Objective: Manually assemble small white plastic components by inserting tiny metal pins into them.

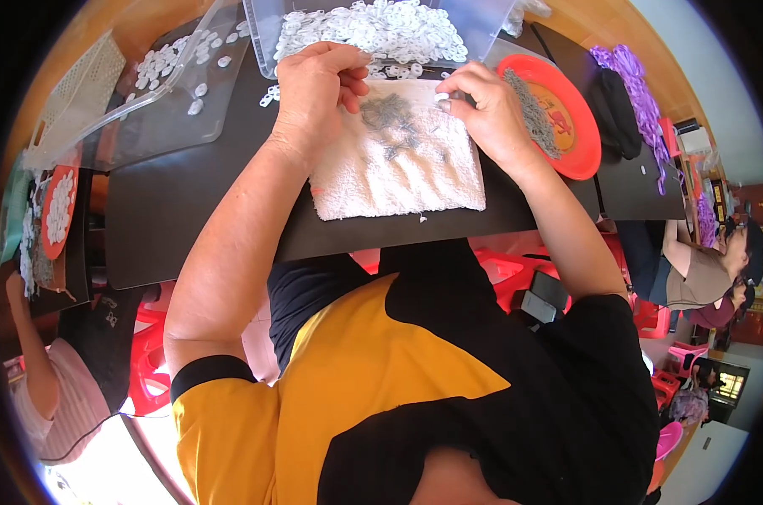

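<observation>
My left hand (pixel 318 82) is raised over the far left corner of a white towel (pixel 390 192), fingers curled and thumb against the forefinger; whatever it pinches is too small to make out. At the towel's far right corner, my right hand (pixel 486 109) pinches a small white plastic piece (pixel 441 98) between thumb and forefinger. A loose pile of thin grey pins (pixel 385 114) lies on the towel between the hands. Just beyond them stands a transparent plastic bin (pixel 263 42), heaped with white oval plastic pieces (pixel 364 29). Several such pieces lie along its near edge.
An orange-red plate (pixel 587 139) with a grey heap (pixel 533 114) sits right of my right hand. Beyond it are a black bundle (pixel 613 114) and purple strips (pixel 634 84). At left lies a transparent tray (pixel 175 139) holding white pieces. Other people sit at both sides.
</observation>
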Demonstrator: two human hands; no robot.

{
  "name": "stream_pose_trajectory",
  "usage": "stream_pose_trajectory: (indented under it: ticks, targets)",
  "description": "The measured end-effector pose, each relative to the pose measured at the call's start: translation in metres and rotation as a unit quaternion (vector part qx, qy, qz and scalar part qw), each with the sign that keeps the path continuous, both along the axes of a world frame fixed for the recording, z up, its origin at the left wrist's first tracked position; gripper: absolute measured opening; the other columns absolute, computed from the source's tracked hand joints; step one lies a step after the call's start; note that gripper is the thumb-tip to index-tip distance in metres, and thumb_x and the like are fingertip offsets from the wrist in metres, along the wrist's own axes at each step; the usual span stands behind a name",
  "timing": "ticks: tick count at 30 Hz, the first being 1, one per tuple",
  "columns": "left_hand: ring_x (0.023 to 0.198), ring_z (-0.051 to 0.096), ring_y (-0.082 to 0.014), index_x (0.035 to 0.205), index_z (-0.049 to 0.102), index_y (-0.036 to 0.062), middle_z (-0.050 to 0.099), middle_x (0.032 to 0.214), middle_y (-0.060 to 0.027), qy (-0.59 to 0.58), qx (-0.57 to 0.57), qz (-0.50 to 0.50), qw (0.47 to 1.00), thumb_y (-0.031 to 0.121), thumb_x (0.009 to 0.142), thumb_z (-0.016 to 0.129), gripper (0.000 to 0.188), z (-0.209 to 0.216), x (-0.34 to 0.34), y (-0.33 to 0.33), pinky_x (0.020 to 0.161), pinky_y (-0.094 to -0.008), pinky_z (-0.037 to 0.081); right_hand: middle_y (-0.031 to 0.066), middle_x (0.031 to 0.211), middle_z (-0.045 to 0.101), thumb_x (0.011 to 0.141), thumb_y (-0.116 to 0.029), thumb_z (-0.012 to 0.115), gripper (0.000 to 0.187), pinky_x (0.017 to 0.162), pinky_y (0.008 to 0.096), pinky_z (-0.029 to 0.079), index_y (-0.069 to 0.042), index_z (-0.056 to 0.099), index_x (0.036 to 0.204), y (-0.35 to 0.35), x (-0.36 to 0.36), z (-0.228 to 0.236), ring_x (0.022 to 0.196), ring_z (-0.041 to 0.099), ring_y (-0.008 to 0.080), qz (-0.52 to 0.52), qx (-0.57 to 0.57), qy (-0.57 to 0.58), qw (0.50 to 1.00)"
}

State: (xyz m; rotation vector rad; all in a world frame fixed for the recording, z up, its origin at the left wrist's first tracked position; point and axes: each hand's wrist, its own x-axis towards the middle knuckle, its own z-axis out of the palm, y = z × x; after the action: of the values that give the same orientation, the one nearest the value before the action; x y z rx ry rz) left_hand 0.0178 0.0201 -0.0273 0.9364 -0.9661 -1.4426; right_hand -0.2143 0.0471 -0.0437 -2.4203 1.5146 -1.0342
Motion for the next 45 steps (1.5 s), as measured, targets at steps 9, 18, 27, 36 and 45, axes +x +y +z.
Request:
stream_pose_trajectory:
  ticks: [9, 18, 27, 36, 45]
  targets:
    - [0.054, 0.055, -0.0126, 0.081, 0.063, -0.0039, 0.061, 0.07, -0.0072, -0.02, -0.027, -0.004, 0.999, 0.005, 0.078, 0.065, 0.01, 0.004, -0.002, 0.004, 0.043, -0.0246, 0.04, 0.0046, 0.09, 0.063, 0.073, 0.0, 0.063, 0.024, 0.073, 0.0404, 0.048, -0.01, 0.065, 0.095, 0.002, -0.003, 0.013, 0.089, 0.062, 0.0263, 0.016, -0.07, 0.107, 0.992]
    - [0.054, 0.055, -0.0124, 0.08, 0.063, -0.0039, 0.061, 0.069, -0.0073, -0.029, -0.03, -0.01, 0.999, 0.005, 0.077, 0.065, 0.009, 0.005, -0.001, 0.004, 0.043, -0.0245, 0.041, 0.0074, 0.086, 0.06, 0.078, 0.002, 0.061, 0.015, 0.069, 0.0367, 0.047, -0.004, 0.063, 0.092, -0.004, -0.01, 0.022, 0.083, 0.061, 0.0274, 0.028, -0.041, 0.083, 0.995]
    - [0.058, 0.055, -0.0121, 0.086, 0.063, -0.0035, 0.06, 0.072, -0.0061, -0.047, -0.034, -0.027, 0.998, 0.006, 0.08, 0.065, 0.012, 0.004, 0.0, 0.006, 0.048, -0.0243, 0.04, 0.0061, 0.082, 0.059, 0.08, -0.008, 0.063, 0.007, 0.072, 0.0397, 0.043, -0.008, 0.064, 0.087, 0.003, 0.003, 0.02, 0.086, 0.06, 0.027, 0.031, -0.098, 0.258, 0.961]
    - [0.058, 0.055, -0.0127, 0.086, 0.063, -0.0044, 0.06, 0.072, -0.0071, -0.051, -0.038, -0.024, 0.998, 0.007, 0.08, 0.064, 0.013, 0.005, 0.0, 0.005, 0.048, -0.0247, 0.04, 0.0031, 0.086, 0.062, 0.075, -0.001, 0.062, 0.012, 0.079, 0.0389, 0.042, -0.009, 0.062, 0.084, -0.002, 0.001, 0.024, 0.092, 0.059, 0.0248, 0.101, -0.146, 0.2, 0.964]
    - [0.058, 0.057, -0.0127, 0.087, 0.064, -0.0043, 0.061, 0.072, -0.0068, -0.062, -0.037, -0.043, 0.996, 0.007, 0.08, 0.065, 0.013, 0.004, -0.001, 0.006, 0.047, -0.0245, 0.041, 0.0037, 0.089, 0.06, 0.078, -0.006, 0.065, 0.01, 0.077, 0.0384, 0.039, -0.009, 0.064, 0.088, 0.011, -0.01, 0.021, 0.093, 0.057, 0.0238, 0.027, -0.133, 0.168, 0.976]
